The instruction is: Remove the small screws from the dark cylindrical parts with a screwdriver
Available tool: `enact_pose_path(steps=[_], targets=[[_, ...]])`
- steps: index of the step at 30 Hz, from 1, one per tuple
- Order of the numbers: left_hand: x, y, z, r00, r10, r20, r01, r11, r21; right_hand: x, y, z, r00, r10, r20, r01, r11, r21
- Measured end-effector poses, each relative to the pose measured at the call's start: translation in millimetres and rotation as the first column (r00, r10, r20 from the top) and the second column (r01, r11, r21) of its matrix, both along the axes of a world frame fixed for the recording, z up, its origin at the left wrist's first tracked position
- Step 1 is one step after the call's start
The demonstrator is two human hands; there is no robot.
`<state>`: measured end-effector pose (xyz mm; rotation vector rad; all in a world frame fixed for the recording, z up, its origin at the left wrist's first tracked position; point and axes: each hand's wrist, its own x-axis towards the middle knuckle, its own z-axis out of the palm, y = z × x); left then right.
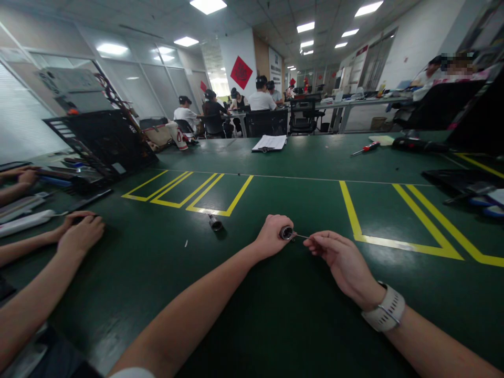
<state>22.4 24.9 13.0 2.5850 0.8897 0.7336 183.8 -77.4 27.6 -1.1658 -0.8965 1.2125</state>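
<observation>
My left hand [271,235] is closed around a dark metal cylindrical part [286,232], its open round end turned toward me. From the right, my right hand [334,254] pinches a thin metal rod [302,237], whose far end reaches the rim of the cylinder. Whether the rod's tip is inside or only touching cannot be made out. A second small metal cylinder [214,223] lies on the green table [252,197], to the left of my left hand.
At the left, another person's hands [81,231] rest on the table. Yellow tape [350,210] marks the surface. Farther off are a clipboard with papers [270,143], a red screwdriver [366,148] and a paper cup [179,137]. Dark tools [464,194] lie at the right.
</observation>
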Motion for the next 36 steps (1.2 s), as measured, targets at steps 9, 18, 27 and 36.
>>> enact_pose_path(steps=[9,18,27,36], targets=[[0.9,-4.5,2.2,0.991,0.069,-0.116,-0.052,0.989,0.141,-7.1,-10.2,1.5,0.995,-0.029,0.091,0.027,0.999,0.026],[0.4,-0.2,-1.2,0.999,0.041,-0.006,-0.04,0.998,0.042,2.3,1.1,-1.5,0.983,0.019,-0.185,-0.032,0.997,-0.065],[0.9,0.6,-2.2,0.998,0.053,-0.018,-0.052,0.998,0.046,-3.0,-2.1,-4.2,0.988,-0.022,-0.156,0.018,0.999,-0.032],[1.5,-5.3,3.1,0.988,0.082,-0.13,-0.067,0.991,0.118,-2.1,-3.1,0.4,0.992,0.001,-0.127,-0.009,0.998,-0.064]])
